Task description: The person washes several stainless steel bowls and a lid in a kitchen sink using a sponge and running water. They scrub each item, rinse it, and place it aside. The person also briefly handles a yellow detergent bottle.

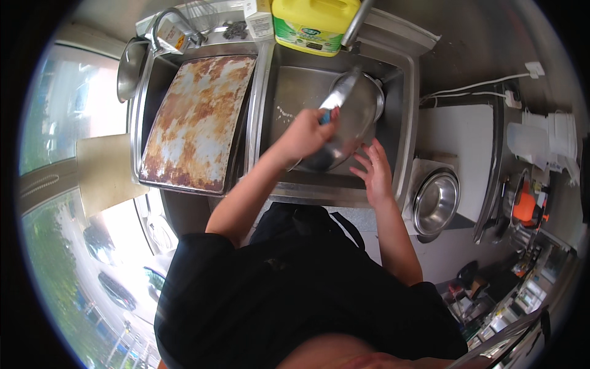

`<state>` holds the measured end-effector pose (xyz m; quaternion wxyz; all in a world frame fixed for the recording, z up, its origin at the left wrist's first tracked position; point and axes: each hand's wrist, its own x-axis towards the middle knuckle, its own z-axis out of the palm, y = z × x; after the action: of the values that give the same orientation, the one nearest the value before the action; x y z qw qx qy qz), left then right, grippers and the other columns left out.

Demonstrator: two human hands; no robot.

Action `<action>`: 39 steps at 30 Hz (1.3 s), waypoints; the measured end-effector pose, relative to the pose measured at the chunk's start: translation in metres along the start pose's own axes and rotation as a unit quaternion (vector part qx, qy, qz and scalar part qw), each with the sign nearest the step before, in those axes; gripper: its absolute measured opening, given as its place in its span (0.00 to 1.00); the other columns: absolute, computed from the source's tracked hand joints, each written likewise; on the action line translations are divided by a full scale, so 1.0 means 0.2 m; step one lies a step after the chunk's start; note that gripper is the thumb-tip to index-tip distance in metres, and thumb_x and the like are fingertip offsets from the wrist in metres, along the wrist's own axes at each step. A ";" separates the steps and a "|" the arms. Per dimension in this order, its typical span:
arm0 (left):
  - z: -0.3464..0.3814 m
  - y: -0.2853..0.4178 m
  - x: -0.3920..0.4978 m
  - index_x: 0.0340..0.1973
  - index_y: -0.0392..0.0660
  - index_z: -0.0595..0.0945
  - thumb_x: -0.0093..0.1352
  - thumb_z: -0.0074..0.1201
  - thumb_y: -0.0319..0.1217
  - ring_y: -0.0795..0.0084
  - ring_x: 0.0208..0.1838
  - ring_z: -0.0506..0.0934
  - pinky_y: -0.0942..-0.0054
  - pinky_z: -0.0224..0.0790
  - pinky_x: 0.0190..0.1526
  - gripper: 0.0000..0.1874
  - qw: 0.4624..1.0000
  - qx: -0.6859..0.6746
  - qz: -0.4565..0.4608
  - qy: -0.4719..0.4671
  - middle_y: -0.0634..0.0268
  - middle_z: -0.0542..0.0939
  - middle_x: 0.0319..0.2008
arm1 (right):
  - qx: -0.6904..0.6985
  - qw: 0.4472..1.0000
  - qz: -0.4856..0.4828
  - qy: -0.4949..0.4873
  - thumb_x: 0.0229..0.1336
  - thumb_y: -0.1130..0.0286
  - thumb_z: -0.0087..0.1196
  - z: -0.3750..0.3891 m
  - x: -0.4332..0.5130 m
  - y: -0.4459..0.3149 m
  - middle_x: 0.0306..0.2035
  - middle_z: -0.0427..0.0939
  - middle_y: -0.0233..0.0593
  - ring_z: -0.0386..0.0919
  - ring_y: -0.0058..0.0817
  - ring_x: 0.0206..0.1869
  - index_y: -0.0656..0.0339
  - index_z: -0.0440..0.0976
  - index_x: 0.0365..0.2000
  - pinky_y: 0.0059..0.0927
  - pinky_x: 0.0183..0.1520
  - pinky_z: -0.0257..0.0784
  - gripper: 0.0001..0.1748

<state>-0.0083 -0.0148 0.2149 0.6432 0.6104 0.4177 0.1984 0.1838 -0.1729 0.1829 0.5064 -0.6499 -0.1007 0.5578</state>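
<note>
My left hand (309,131) grips the blue handle (326,116) of a metal tool whose broad blade (342,92) points up and away from me. Under it, in the right basin (295,80) of a steel sink, a large metal bowl (352,122) lies tilted. Another round metal vessel (379,99) partly shows behind that bowl. My right hand (375,168) is beside the bowl's near right edge, fingers apart; whether they touch it I cannot tell. A stained, browned sheet pan (198,124) covers most of the left basin.
Behind the sink stand a yellow jug (315,25), a carton (258,19), a scouring pad (235,30) and a curved faucet (161,23). Nested metal bowls (435,203) sit to the right, near a white board (461,152). White cables (479,78) run along the wall.
</note>
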 end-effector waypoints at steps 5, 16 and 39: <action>0.29 0.02 -0.13 0.36 0.35 0.82 0.78 0.56 0.43 0.64 0.33 0.82 0.61 0.75 0.41 0.20 0.990 0.072 0.021 -0.118 0.50 0.85 0.29 | 0.081 0.991 0.095 -0.056 0.70 0.35 0.52 0.04 0.02 -0.06 0.57 0.78 0.35 0.78 0.34 0.57 0.51 0.68 0.64 0.58 0.59 0.74 0.36; 0.17 -0.91 -0.03 0.46 0.41 0.87 0.77 0.56 0.43 0.59 0.59 0.80 0.61 0.79 0.55 0.18 0.804 0.512 -0.064 -0.295 0.46 0.81 0.54 | 0.028 0.995 0.090 0.018 0.47 0.71 0.53 -0.21 0.34 0.23 0.40 0.79 0.40 0.83 0.35 0.35 0.64 0.72 0.53 0.39 0.29 0.82 0.29; -0.01 -1.29 0.15 0.47 0.49 0.88 0.69 0.61 0.35 0.52 0.51 0.85 0.53 0.78 0.56 0.12 0.818 0.541 -0.079 -0.179 0.52 0.87 0.47 | -0.013 0.977 0.210 -0.013 0.53 0.65 0.59 -0.36 0.55 0.38 0.40 0.79 0.43 0.84 0.39 0.42 0.64 0.78 0.44 0.44 0.37 0.87 0.19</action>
<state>-0.0597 -0.0360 -0.0394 0.2859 0.8498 0.3820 -0.2242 0.2494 -0.1701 0.0464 0.3677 -0.6558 0.0245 0.6589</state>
